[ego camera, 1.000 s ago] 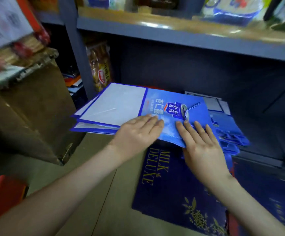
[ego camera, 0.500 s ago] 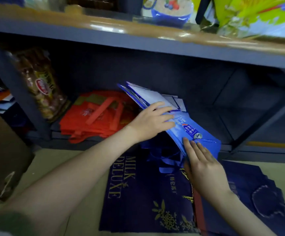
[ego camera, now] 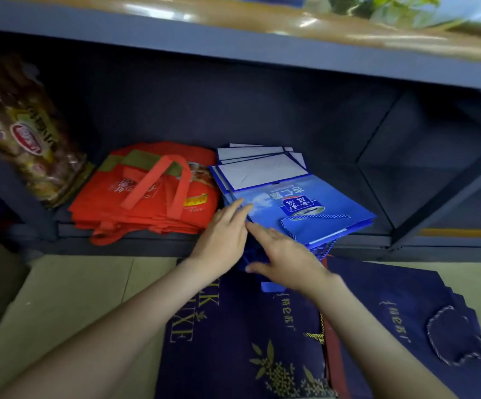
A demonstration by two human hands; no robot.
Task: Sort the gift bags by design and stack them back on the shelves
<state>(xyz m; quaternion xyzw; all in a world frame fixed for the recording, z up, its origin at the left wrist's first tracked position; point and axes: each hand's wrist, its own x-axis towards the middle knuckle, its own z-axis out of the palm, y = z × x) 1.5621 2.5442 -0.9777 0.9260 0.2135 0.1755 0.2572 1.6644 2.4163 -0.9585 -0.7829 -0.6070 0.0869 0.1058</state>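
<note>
At mid-frame our left hand (ego camera: 223, 236) and right hand (ego camera: 286, 256), fingers straight, meet at the near corner of the blue bags (ego camera: 308, 223)

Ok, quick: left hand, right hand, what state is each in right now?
Left hand: open, straight fingers against the blue gift bags.
Right hand: open, fingers flat; blurred, contact unclear.

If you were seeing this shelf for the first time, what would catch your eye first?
The bright blue gift bags stacked in the middle of the lower shelf stand out first, with the left hand and right hand at the stack's front left corner. Beside them on the left lies a pile of red bags, and dark navy bags lie on the floor below.
</note>
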